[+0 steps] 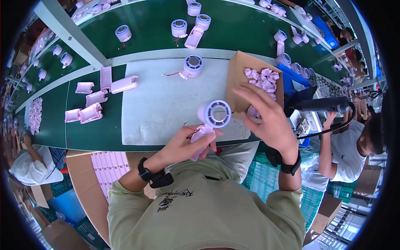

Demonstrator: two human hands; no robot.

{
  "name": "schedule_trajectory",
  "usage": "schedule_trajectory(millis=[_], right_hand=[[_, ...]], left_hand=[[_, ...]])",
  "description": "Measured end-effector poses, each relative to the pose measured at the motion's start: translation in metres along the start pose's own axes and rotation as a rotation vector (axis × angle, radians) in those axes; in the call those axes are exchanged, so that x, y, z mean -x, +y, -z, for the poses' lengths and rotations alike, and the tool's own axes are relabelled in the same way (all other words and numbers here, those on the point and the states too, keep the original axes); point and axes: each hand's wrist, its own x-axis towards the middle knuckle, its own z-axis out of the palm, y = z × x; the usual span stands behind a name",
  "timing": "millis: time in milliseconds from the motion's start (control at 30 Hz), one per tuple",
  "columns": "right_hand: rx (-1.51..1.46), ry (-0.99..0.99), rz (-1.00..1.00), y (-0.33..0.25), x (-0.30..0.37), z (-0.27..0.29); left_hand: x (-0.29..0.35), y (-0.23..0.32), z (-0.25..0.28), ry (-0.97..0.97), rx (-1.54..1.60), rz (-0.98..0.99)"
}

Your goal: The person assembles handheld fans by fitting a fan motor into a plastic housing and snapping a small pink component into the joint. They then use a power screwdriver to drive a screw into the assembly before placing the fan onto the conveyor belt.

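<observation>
My left hand (187, 143) is closed around the pale pink handle of a small handheld fan (216, 113), just past the near edge of the table. The fan's round lilac head tilts up, and thin red and dark wires show by my fingers. My right hand (271, 121) is held with fingers apart over the near part of an open cardboard box (237, 79). Small pink plastic pieces (264, 79) lie in that box, and some show between my thumb and fingers. Another fan head (193, 64) with a loose wire rests on the white mat (154, 104).
Pink handle shells (93, 98) lie left of the mat. More fan heads (179, 28) stand on the green belt (150, 25) beyond a raised rail. A black electric screwdriver (325, 104) hangs at the right, near a blue bin. Co-workers sit on both sides.
</observation>
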Motion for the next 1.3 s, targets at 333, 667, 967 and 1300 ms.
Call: schedule_trajectory(millis=[333,667,967,1300], right_hand=[[0.403,-0.111,-0.266,0.14,0.014,-0.023],[0.274,-0.085,-0.244,0.11,0.018,-0.007],[0.078,0.447,-0.024,0.016,0.032,-0.004],[0.073,0.337,0.263,-0.006,0.042,-0.046]], left_hand=[[0.004,-0.007,-0.006,-0.266,0.766,-0.17],[-0.001,-0.002,-0.014,-0.243,0.394,-0.248],[-0.025,0.008,-0.027,-0.121,0.321,-0.27],[-0.026,-0.013,-0.021,0.041,0.08,-0.11]])
